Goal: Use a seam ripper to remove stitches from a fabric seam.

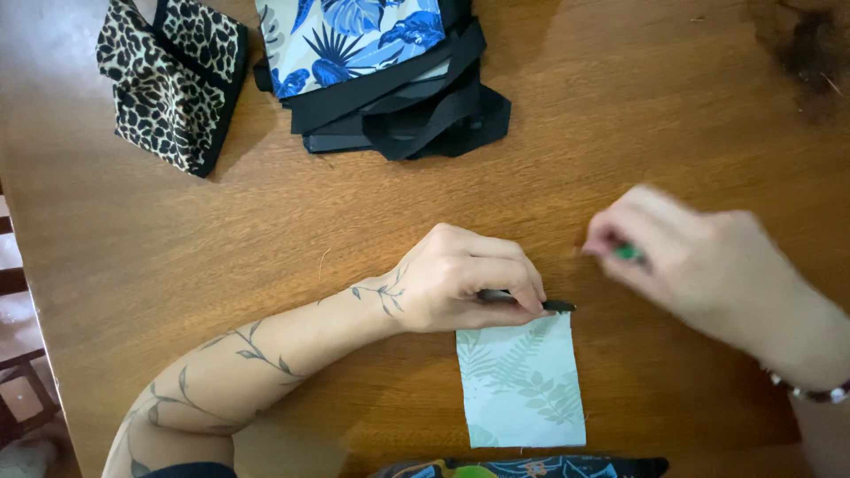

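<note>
table: brown wood table [620, 133], visible grain, dark worn patch at the far right corner.
leopard bag: leopard bag [168, 75] far left on the table, tan fabric with black spots, black trim, slumped and folded.
blue stack: blue stack [381, 71] far centre, just right of the leopard bag but apart from it; top piece white cloth with blue leaf print, flat black straps and black cloth layered under it, ends splayed toward the right.
labels/packages: none legible; no tags seen on the bags.
swatch: swatch [522, 381] near edge, centre-right, flat on the table; small upright rectangle, pale mint-grey woven cloth with faint green fern print, edges slightly frayed.
strip: strip [540, 305], thin, dark, lying along the swatch top edge, tip poking out right of the fingers.
left hand: left hand [465, 279] rests at the swatch top edge, fingers together, pinched down on the strip; forearm with vine tattoo lies across the table.
right hand: right hand [691, 257], blurred, over the table right of the swatch, apart from it; fingers curled together around a small green thing [629, 252], kind can't tell; bracelet [810, 392] at the wrist.
near edge: dark patterned cloth [531, 466] at the bottom, just below the swatch.
</note>
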